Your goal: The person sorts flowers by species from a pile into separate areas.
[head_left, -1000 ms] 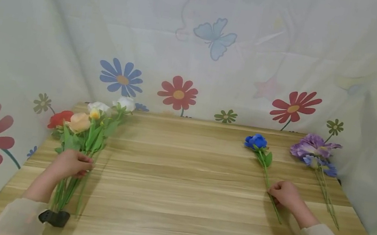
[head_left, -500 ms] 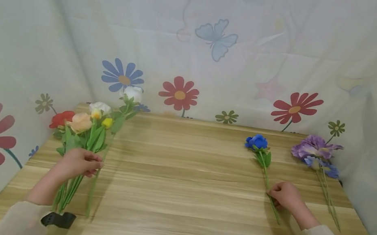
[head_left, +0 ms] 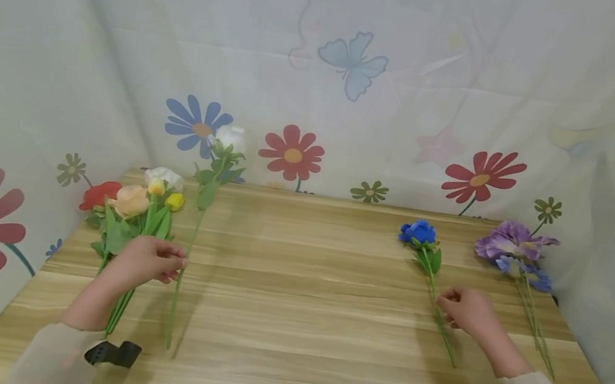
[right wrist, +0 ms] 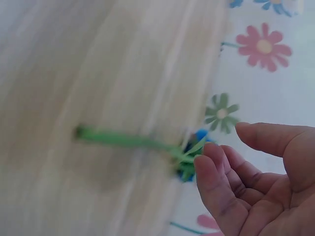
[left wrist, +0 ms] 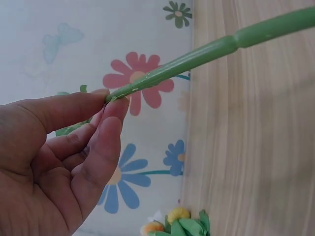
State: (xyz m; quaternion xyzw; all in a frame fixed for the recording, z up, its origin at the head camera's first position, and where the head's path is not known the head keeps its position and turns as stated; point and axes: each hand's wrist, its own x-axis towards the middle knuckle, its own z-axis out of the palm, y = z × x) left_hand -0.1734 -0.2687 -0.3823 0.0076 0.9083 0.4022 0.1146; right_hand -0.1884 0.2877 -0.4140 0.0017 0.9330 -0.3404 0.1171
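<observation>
Left hand (head_left: 147, 258) pinches the white flower's stem (head_left: 180, 279) (keep that pinch firm, lift clear of the bunch (head_left: 130, 207)); right hand (head_left: 463, 308) hovers relaxed, holding nothing, over the blue flower (head_left: 419, 232).

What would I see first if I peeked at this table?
Probably the white flower, lifted above the table on its long stem, pinched by the left hand. Beside that hand lies a bunch of red, peach and yellow flowers. Across the table the right hand is at the blue flower.
</observation>
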